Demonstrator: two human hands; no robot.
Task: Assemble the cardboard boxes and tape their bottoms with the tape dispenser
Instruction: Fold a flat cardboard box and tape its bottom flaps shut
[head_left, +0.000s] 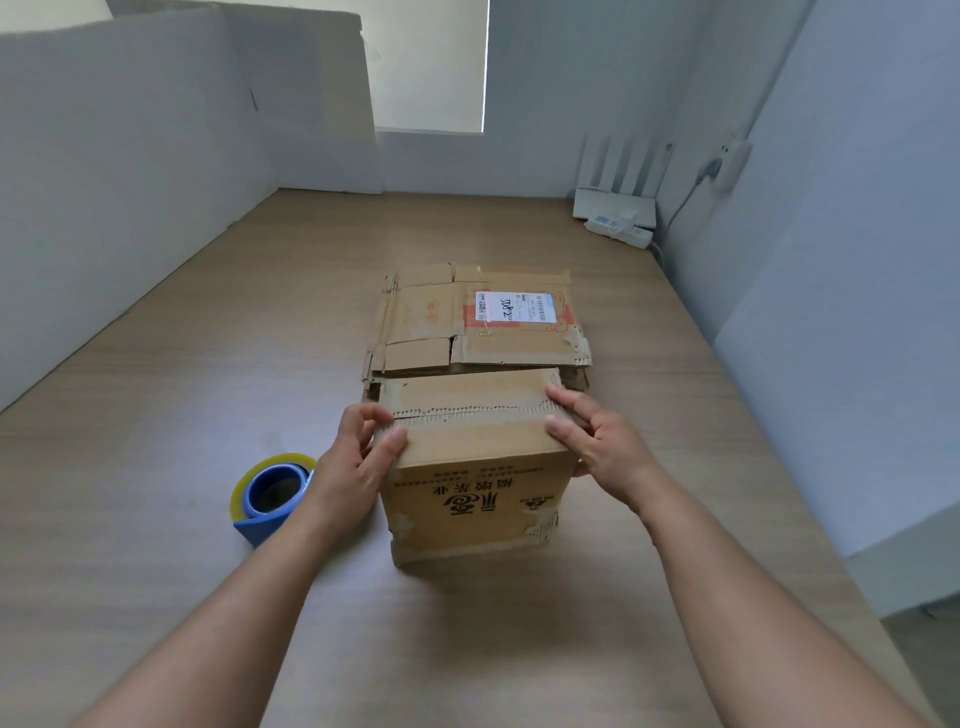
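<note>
1. Left hand (358, 462) and right hand (597, 441): both grips are clamped on the brown cardboard box (467, 499), one at each end of its top face. The left thumb lies on top with the fingers curled at the edge. The right fingers lie on top with the thumb down the side.
2. The box stands upright on the light wood worktop (208, 389), print upside down, so I judge it bottom-up. The flaps are folded shut. The flap seam (467, 413) runs 9-to-3 between the hands, and I see no fresh tape on it.
3. The blue tape dispenser with yellowish roll (270, 493) lies at 9 o'clock of the box, just beside the left wrist. The left hand is much nearer, so it likely fetches while the right pins the flaps.
4. The stack of flattened cardboard boxes (467, 322) is at 12 o'clock, right behind the box.
5. A white router (615, 202) sits far off at 1 o'clock.
</note>
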